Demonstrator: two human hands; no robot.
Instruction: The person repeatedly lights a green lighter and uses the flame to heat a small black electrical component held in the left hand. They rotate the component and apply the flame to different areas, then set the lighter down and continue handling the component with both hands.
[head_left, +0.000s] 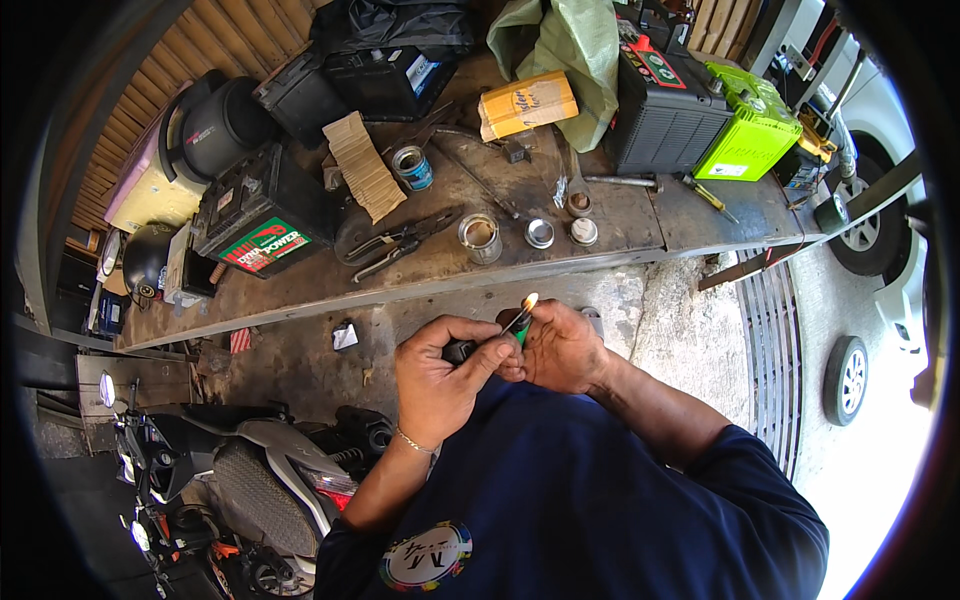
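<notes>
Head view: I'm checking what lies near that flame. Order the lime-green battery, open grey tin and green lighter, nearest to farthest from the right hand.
1. Green lighter: at the right hand.
2. Open grey tin: ahead, slightly left, on the bench.
3. Lime-green battery: ahead, well to the right.

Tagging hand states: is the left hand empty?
No, the left hand holds a black-handled tool near a flame.

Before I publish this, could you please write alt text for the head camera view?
A person's right hand holds a lit green lighter while the left hand holds a thin, black-handled metal tool, its tip near the bright yellow flame. Beyond them, a stained brown workbench bears a lime-green battery, boxy black batteries and an open round can.
</notes>
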